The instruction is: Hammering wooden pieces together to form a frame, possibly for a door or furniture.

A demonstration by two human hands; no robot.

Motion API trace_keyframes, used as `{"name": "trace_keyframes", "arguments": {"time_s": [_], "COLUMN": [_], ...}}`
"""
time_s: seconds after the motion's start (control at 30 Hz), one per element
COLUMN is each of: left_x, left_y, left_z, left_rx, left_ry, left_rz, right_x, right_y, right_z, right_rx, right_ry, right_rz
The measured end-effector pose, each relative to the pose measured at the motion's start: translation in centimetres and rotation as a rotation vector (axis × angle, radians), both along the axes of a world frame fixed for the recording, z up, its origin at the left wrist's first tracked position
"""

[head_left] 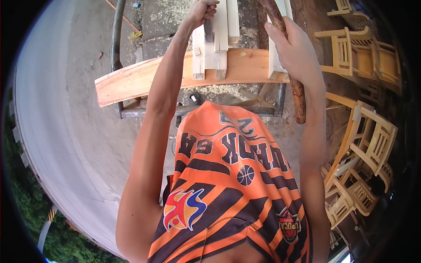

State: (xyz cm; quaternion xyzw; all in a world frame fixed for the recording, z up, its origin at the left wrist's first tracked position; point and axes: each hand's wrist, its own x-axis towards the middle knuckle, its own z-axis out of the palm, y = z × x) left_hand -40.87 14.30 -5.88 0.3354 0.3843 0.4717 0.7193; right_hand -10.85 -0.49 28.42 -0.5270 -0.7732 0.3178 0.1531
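Observation:
My left hand is closed in a fist over pale squared timbers. Just below the fist shows the flat dark metal blade of what looks like a chisel; its handle is hidden in my fingers. In my right hand is a dark, rough wooden stick, gripped along its length with the thumb laid against it. One end of the stick passes out of the top of the picture, the other hangs beside my forearm. Another pale timber lies under and beside my right hand.
A wide reddish plank lies crosswise under the timbers, resting on a metal pipe frame. Wood shavings litter the ground. Several wooden chairs stand at the right, with more slatted wooden furniture nearer. Paved ground stretches left.

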Motion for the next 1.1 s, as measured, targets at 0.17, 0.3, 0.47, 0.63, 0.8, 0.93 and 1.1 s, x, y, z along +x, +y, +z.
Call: {"name": "trace_keyframes", "arguments": {"time_s": [0.17,0.3,0.47,0.63,0.8,0.93,1.1], "left_x": [5.0,5.5,6.1,5.5,5.9,7.9,18.5], "left_y": [-7.5,-12.5,-15.3,-19.7,-26.2,-27.5,-24.3], "left_z": [10.7,8.3,7.6,10.8,14.8,17.5,18.1], "left_rx": [0.051,0.04,0.13,0.123,-0.035,-0.2,-0.149], "left_ry": [0.925,1.074,1.283,1.294,0.933,0.293,0.067], "left_rz": [0.082,0.188,0.211,0.027,0.167,0.178,0.044], "right_x": [6.6,8.5,9.8,12.7,15.9,14.2,12.6], "right_y": [-6.4,-10.4,-14.1,-16.5,-19.5,-21.9,-25.0], "right_z": [-5.4,-8.6,-10.4,-13.7,-18.2,-16.9,-14.2], "right_rx": [-0.299,-0.478,-0.539,-0.435,-0.259,-0.456,-0.381], "right_ry": [0.069,0.11,0.134,0.119,0.009,0.393,0.586], "right_rz": [-0.341,-0.419,-0.541,-0.647,-0.685,-0.76,-0.784]}}
